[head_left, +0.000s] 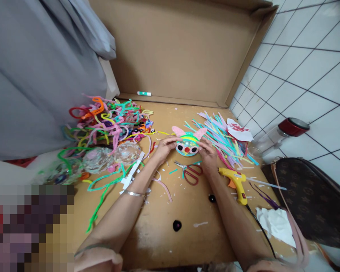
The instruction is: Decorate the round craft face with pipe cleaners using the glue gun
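Observation:
My left hand and my right hand hold a small round craft face between them, one hand at each side. The face is light blue with green and yellow stripes, two pink fuzzy ears on top, black eyes and a red nose. It rests just above the cardboard work surface. Red-handled scissors lie directly below it, between my wrists. A silver bangle sits on my left wrist.
A tangle of coloured pipe cleaners lies at left, cut strips at right. A yellow glue gun with black cord, a brown patterned bag, a red-lidded jar, clear wrapped balls and two black beads are around.

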Motion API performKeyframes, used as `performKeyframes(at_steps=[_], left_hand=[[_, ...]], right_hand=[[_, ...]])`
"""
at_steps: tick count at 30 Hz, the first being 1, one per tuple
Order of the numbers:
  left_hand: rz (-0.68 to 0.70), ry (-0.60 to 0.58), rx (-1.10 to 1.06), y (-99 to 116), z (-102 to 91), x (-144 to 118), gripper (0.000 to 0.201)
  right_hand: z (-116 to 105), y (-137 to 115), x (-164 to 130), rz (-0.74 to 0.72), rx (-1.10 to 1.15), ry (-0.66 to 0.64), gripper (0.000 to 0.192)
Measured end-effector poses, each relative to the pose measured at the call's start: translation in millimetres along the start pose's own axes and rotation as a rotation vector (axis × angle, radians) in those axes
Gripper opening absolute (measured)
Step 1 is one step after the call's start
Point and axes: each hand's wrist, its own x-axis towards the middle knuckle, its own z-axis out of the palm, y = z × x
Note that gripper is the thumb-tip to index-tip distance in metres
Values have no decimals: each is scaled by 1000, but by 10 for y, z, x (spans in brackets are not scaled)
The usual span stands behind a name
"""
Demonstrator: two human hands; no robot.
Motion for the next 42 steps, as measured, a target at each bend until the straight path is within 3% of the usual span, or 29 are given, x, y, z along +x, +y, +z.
performKeyframes(at_steps=[20,27,32,36,42], left_hand=[[33,-12,12,37,33,-25,19],[38,-41,-27,19,24,-11,17],[-95,-65,-140,-15,20,30,18],[-145,-102,-190,-7,14,55,19],[-113,-119,-168,-10,0,72,21]], right_hand=[[-20,-9,-7,-36,-6,8,22],[-25,104,24,75,146,36,13],[-45,114,62,195,235,19,18],[-54,128,78,210,243,0,20],[-31,86,85,197,241,29,16]])
